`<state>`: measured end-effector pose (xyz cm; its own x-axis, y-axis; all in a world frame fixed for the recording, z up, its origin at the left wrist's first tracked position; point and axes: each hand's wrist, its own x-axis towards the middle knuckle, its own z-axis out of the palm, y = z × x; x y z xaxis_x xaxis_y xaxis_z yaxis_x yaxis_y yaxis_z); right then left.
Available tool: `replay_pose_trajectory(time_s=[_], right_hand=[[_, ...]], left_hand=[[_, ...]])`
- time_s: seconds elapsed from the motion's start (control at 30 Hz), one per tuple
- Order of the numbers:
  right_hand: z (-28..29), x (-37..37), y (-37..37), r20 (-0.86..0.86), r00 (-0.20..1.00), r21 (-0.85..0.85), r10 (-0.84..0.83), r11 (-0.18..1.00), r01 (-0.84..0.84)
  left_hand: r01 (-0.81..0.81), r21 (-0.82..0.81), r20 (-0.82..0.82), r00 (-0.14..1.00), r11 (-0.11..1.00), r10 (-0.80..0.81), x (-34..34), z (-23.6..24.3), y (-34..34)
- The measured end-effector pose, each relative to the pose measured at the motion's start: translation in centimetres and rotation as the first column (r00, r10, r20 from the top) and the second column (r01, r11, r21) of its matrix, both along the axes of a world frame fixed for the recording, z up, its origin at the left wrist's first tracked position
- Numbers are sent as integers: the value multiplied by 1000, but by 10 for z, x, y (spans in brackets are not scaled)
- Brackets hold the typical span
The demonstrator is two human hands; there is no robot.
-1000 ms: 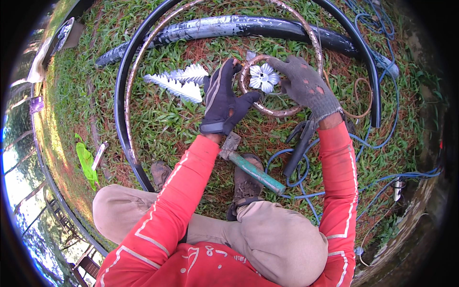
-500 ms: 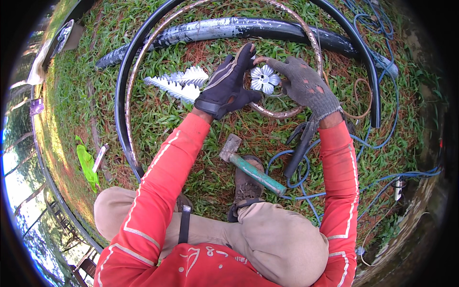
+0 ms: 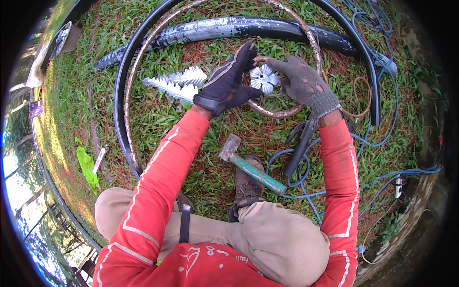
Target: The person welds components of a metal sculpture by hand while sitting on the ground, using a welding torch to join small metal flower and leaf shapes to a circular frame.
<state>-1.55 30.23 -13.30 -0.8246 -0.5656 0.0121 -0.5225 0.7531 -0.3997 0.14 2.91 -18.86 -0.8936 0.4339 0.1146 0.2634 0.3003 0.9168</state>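
A silver metal flower [image 3: 264, 79] sits at the inner end of a curled, worn metal rod [image 3: 277, 114], over the grass. My left hand [image 3: 229, 81], in a black glove, is beside the flower's left edge with fingers stretched out and thumb apart. From the other side, my right hand [image 3: 306, 83], in a holed grey knit glove, curves round the flower with index finger and thumb spread. The bare right index fingertip is close to the left fingertips; whether they touch I cannot tell. Two silver, jagged metal leaves [image 3: 177, 88] lie left of my left wrist.
A hammer [image 3: 253, 167] with a green handle lies before my boot [image 3: 247, 184]. Near my right forearm are a black-handled tool [image 3: 301, 148] and blue cable [image 3: 306, 196]. A black curved bar [image 3: 120, 100] arches round the rod, and a thick peeling pipe [image 3: 229, 28] lies beyond.
Both hands keep nearly the same pose around the flower. The view has shifted very slightly; nothing else has visibly moved.
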Motion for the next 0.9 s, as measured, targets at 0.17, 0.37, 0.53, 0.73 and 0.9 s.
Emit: replay_pose_trajectory(time_s=[0.17, 0.37, 0.53, 0.73, 0.9], right_hand=[[2, 0, -1, 47, 999, 29, -19, 999, 18], [16, 6, 4, 85, 992, -67, -98, 992, 104], [41, 63, 25, 154, 929, -308, -337, 877, 369], [-3, 189, 59, 203, 682, -295, -702, 621, 727], [-46, 268, 49, 487, 285, -1, -825, 326, 945]], left_hand=[[3, 1, -29, 1000, 1000, -3, 1, -3, -1], [-32, 19, 18, 999, 999, 31, 4, -2, 3], [-32, 78, 121, 992, 996, 22, 4, -3, 0], [-30, 42, 73, 997, 999, 26, 6, -7, -2], [-79, 45, 0, 997, 996, 79, 9, -6, -2]])
